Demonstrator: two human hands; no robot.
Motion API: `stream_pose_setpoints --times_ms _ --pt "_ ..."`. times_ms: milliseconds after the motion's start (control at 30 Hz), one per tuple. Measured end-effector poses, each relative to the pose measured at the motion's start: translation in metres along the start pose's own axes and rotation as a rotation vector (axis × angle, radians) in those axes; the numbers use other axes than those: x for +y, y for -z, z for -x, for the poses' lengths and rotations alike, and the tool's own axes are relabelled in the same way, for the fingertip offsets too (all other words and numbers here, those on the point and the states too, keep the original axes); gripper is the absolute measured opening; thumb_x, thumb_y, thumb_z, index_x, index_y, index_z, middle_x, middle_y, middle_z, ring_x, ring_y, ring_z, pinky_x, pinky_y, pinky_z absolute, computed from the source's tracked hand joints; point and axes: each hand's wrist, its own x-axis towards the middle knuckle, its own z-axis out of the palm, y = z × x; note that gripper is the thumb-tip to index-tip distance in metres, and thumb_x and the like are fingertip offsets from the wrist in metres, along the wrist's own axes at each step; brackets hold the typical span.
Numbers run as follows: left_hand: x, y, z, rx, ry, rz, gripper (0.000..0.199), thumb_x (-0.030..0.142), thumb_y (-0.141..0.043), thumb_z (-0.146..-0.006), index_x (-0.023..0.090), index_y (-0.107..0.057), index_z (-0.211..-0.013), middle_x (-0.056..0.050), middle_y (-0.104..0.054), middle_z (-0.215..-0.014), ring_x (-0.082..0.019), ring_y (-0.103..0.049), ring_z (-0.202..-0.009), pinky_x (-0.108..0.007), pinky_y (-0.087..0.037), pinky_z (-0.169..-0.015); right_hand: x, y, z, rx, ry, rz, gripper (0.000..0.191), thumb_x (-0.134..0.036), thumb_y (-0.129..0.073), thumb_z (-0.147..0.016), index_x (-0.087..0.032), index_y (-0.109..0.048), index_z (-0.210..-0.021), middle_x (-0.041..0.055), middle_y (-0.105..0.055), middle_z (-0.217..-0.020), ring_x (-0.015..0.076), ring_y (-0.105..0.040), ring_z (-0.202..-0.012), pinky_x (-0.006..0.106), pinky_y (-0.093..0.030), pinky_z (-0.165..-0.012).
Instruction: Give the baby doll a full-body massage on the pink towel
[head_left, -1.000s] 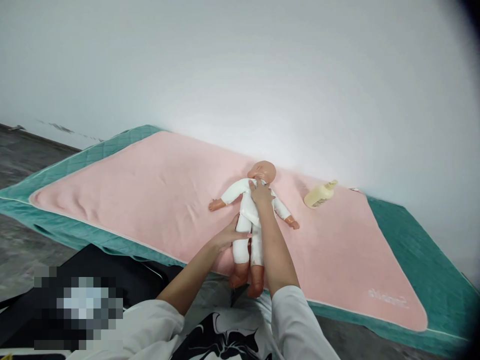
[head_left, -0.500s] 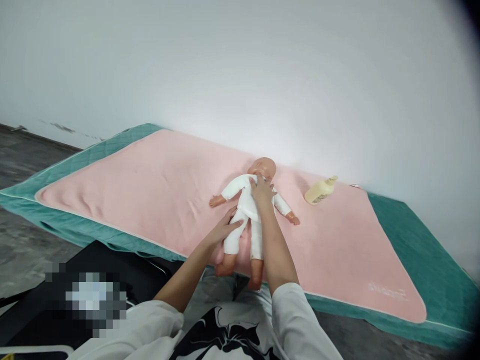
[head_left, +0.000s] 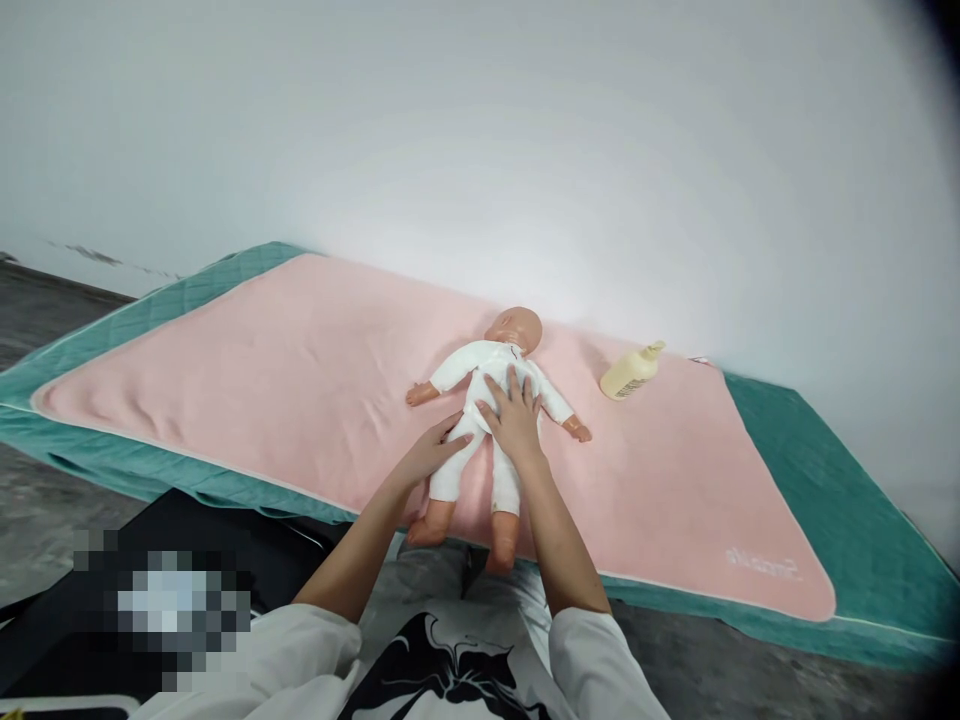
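A baby doll (head_left: 487,375) with a white cloth body and bare plastic head, hands and feet lies on its back on a pink mat (head_left: 300,370). Its head points toward the wall and its feet reach the near edge. My right hand (head_left: 516,415) rests flat on the doll's belly with the fingers spread. Against the doll's hip and upper thigh, on the left side, lies my left hand (head_left: 435,450), thumb apart from the fingers. Neither hand grips anything. The part of the belly under my right palm is hidden.
A pale yellow pump bottle (head_left: 630,372) stands tilted-looking on the mat, right of the doll. The mat covers a green padded bed (head_left: 817,460) against a white wall (head_left: 480,150). A black surface (head_left: 225,550) with a blurred-out patch is at the lower left.
My right hand has slid down from the doll's upper chest to its belly, uncovering the neck and chest. My left hand stays at the hip. The view has shifted slightly.
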Motion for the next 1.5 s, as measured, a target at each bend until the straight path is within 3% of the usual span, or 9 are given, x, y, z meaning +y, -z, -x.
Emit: stream_pose_setpoints --times_ms 233,467,600,733,867,967,1100,1267,1500 --pt "0.005 0.003 -0.001 0.059 0.045 -0.278 0.055 0.051 -0.056 -0.085 0.019 -0.059 -0.129 -0.009 -0.069 -0.121 -0.032 -0.065 -0.108 -0.043 -0.051 -0.092 0.001 -0.014 0.0 0.062 0.0 0.042 0.054 -0.055 -0.042 -0.095 -0.039 -0.038 -0.147 0.0011 -0.01 -0.166 0.0397 -0.007 -0.151 0.066 -0.01 -0.116" --pt "0.007 -0.004 -0.003 0.151 0.052 -0.535 0.063 0.057 -0.05 -0.089 0.02 -0.048 -0.139 -0.013 -0.06 -0.134 -0.033 -0.061 -0.117 -0.043 -0.048 -0.095 0.01 -0.009 0.004 0.108 0.056 -0.063 0.053 -0.053 -0.041 -0.096 -0.038 -0.038 -0.147 0.0 -0.01 -0.166 0.0343 -0.008 -0.152 0.059 -0.017 -0.118" --pt "0.006 -0.002 -0.006 0.221 0.076 -0.628 0.068 0.059 -0.047 -0.09 0.019 -0.039 -0.145 -0.016 -0.056 -0.137 -0.033 -0.059 -0.119 -0.044 -0.048 -0.094 0.025 -0.011 0.017 0.3 0.075 -0.242 0.045 -0.043 -0.036 -0.098 -0.025 -0.053 -0.136 0.0082 -0.033 -0.157 0.0267 -0.026 -0.147 0.048 -0.026 -0.118" --pt "0.003 -0.002 -0.007 0.28 -0.038 -0.68 0.063 0.055 -0.043 -0.094 0.017 -0.04 -0.144 -0.018 -0.054 -0.137 -0.034 -0.055 -0.122 -0.047 -0.047 -0.095 0.04 -0.023 0.041 0.49 0.002 -0.4 0.04 -0.039 -0.035 -0.097 -0.021 -0.061 -0.122 0.0128 -0.051 -0.137 0.0224 -0.044 -0.134 0.044 -0.038 -0.112" --pt "0.005 -0.004 -0.007 0.442 -0.343 -0.795 0.052 0.048 -0.043 -0.096 0.015 -0.049 -0.135 -0.018 -0.053 -0.136 -0.033 -0.046 -0.129 -0.05 -0.038 -0.107 0.046 -0.033 0.057 0.504 0.026 -0.408 0.038 -0.037 -0.036 -0.096 -0.021 -0.065 -0.116 0.0132 -0.055 -0.132 0.0233 -0.046 -0.131 0.046 -0.041 -0.109" --pt "0.012 -0.008 -0.011 0.288 -0.553 -0.87 0.043 0.046 -0.049 -0.094 0.019 -0.057 -0.126 -0.013 -0.055 -0.134 -0.03 -0.047 -0.128 -0.048 -0.035 -0.11 0.045 -0.035 0.058 0.469 0.05 -0.38 0.037 -0.037 -0.037 -0.096 -0.023 -0.066 -0.115 0.0113 -0.056 -0.132 0.0228 -0.047 -0.131 0.046 -0.041 -0.109" --pt "0.02 -0.015 -0.018 0.11 -0.624 -0.939 0.037 0.044 -0.051 -0.094 0.021 -0.063 -0.121 -0.01 -0.059 -0.132 -0.029 -0.047 -0.126 -0.048 -0.034 -0.111 0.043 -0.037 0.054 0.458 0.109 -0.413 0.033 -0.034 -0.041 -0.096 -0.025 -0.066 -0.115 0.0093 -0.059 -0.129 0.0213 -0.048 -0.128 0.045 -0.04 -0.11" --pt "0.022 -0.019 -0.023 0.087 -0.663 -0.951 0.035 0.04 -0.05 -0.095 0.02 -0.064 -0.12 -0.011 -0.061 -0.128 -0.027 -0.049 -0.124 -0.047 -0.037 -0.11 0.043 -0.039 0.052 0.48 0.119 -0.416 0.032 -0.031 -0.041 -0.096 -0.024 -0.066 -0.114 0.0101 -0.06 -0.126 0.0213 -0.05 -0.125 0.044 -0.042 -0.108" --pt "0.013 -0.023 -0.028 0.156 -0.67 -1.018 0.027 0.031 -0.054 -0.093 0.017 -0.065 -0.114 -0.01 -0.065 -0.121 -0.026 -0.053 -0.116 -0.043 -0.045 -0.101 0.045 -0.044 0.049 0.496 0.18 -0.445 0.029 -0.021 -0.044 -0.094 -0.021 -0.068 -0.112 0.0107 -0.061 -0.121 0.0216 -0.052 -0.12 0.044 -0.043 -0.106"
